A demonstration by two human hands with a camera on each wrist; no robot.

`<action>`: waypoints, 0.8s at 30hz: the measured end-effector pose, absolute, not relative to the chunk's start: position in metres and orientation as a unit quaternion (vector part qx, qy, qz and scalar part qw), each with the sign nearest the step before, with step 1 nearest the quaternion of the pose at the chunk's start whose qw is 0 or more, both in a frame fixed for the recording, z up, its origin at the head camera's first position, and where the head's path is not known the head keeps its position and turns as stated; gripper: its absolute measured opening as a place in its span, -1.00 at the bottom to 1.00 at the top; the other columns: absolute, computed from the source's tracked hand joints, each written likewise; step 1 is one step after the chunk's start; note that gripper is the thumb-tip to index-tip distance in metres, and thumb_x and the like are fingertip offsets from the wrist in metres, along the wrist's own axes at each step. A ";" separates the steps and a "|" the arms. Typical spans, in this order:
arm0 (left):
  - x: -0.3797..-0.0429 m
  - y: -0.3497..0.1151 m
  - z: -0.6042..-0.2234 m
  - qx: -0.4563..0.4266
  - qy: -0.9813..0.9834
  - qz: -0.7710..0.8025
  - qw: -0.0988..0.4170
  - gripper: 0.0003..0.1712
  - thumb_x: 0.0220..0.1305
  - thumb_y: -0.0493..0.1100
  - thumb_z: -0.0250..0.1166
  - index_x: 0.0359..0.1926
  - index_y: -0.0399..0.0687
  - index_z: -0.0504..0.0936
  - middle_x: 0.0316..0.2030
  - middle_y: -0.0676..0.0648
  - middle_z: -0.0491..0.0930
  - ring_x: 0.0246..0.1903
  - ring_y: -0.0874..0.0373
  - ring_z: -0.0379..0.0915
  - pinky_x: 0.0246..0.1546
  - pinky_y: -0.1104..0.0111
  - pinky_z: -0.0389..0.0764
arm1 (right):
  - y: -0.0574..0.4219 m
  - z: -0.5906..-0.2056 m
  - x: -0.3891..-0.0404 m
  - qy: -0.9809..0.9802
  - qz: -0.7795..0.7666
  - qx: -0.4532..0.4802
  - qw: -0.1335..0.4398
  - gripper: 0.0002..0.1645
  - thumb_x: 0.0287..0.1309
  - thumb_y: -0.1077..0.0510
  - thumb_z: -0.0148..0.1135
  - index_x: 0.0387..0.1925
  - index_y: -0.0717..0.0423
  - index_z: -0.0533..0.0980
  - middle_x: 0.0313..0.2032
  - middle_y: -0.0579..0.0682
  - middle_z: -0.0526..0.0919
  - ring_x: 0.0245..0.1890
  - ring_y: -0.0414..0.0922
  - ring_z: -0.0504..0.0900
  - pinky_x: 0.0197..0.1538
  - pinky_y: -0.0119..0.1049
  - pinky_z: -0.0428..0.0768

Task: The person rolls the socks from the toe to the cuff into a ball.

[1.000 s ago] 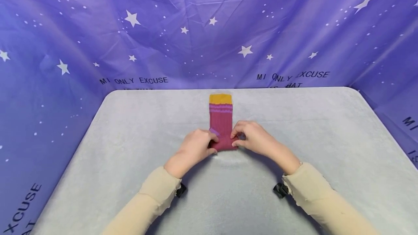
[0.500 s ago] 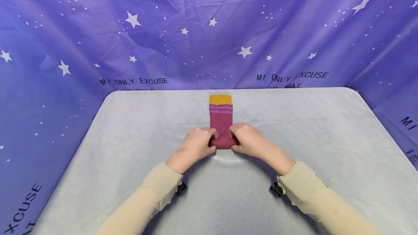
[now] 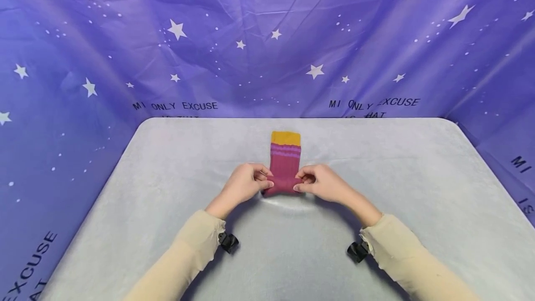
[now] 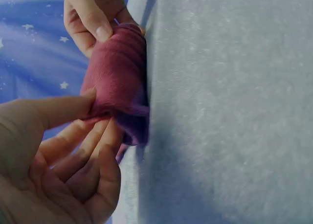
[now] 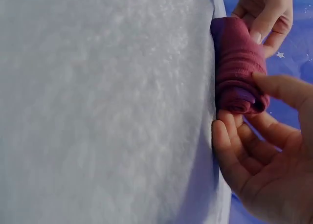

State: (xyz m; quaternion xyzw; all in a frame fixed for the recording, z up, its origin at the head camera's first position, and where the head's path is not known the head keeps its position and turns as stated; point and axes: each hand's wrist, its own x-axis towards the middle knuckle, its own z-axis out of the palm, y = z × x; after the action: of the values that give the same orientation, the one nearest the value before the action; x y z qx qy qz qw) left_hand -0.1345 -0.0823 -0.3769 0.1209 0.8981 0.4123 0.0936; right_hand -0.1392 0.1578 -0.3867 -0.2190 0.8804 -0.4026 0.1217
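A maroon sock [image 3: 285, 166] with purple stripes and a yellow cuff lies flat on the table, cuff pointing away, its near end rolled up. My left hand [image 3: 244, 183] pinches the left end of the roll between thumb and fingers. At the other end, my right hand [image 3: 328, 184] pinches the roll in the same way. The left wrist view shows the rolled sock [image 4: 115, 72] with a purple patch by the left fingers. In the right wrist view the coiled layers of the sock [image 5: 242, 70] show at the right end.
The table [image 3: 288, 254] has a pale grey cover. A purple-blue curtain [image 3: 259, 78] with white stars and black lettering hangs behind it and at both sides. Small black devices [image 3: 229, 242] sit at the wrists by the beige sleeves [image 3: 188, 250].
Both hands have shifted their grip on the near end of the sock. The purple patch seen by the left fingers is covered now in the head view. The head view has tilted slightly.
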 end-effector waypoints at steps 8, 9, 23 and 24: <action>-0.147 -0.065 -0.372 0.109 0.957 0.258 0.074 -0.91 0.22 -0.08 0.43 -0.29 0.04 0.74 -0.42 0.09 0.73 -0.41 0.22 0.57 -0.22 0.28 0.57 | 0.156 -0.380 -0.148 0.883 -0.407 -0.129 0.198 -0.77 0.26 0.15 0.28 -0.29 0.30 0.62 -0.49 0.05 0.70 -0.51 -0.22 0.63 -0.40 -0.36 0.57; -0.149 -0.064 -0.372 0.108 0.959 0.254 0.069 -0.90 0.21 -0.08 0.44 -0.30 0.04 0.72 -0.40 0.09 0.71 -0.39 0.21 0.56 -0.23 0.29 0.56 | 0.155 -0.378 -0.150 0.881 -0.409 -0.120 0.208 -0.76 0.27 0.15 0.27 -0.28 0.32 0.62 -0.48 0.07 0.71 -0.51 -0.21 0.64 -0.39 -0.34 0.60; -0.131 -0.070 -0.373 0.271 0.951 0.149 -0.031 -0.69 0.13 -0.10 0.49 -0.07 0.01 0.75 -0.06 0.01 0.74 -0.02 0.06 0.68 0.05 0.23 0.64 | 0.149 -0.371 -0.149 0.921 -0.340 -0.144 0.120 -0.82 0.10 0.19 0.42 -0.34 0.14 0.54 -0.37 -0.01 0.62 -0.36 -0.13 0.58 -0.20 -0.24 0.61; -0.130 -0.068 -0.374 0.267 0.953 0.142 -0.030 -0.69 0.14 -0.10 0.49 -0.07 0.02 0.75 -0.07 0.01 0.75 -0.03 0.06 0.68 0.04 0.23 0.65 | 0.147 -0.370 -0.145 0.929 -0.317 -0.172 0.089 -0.82 0.07 0.21 0.44 -0.34 0.12 0.55 -0.33 0.00 0.62 -0.31 -0.11 0.59 -0.13 -0.18 0.63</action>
State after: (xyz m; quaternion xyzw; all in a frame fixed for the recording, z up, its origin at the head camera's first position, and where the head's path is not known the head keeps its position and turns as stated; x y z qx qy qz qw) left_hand -0.1303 -0.0684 -0.3742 0.2670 0.9527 0.1422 -0.0303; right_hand -0.1454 0.1475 -0.3703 -0.1719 0.9285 -0.3168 0.0890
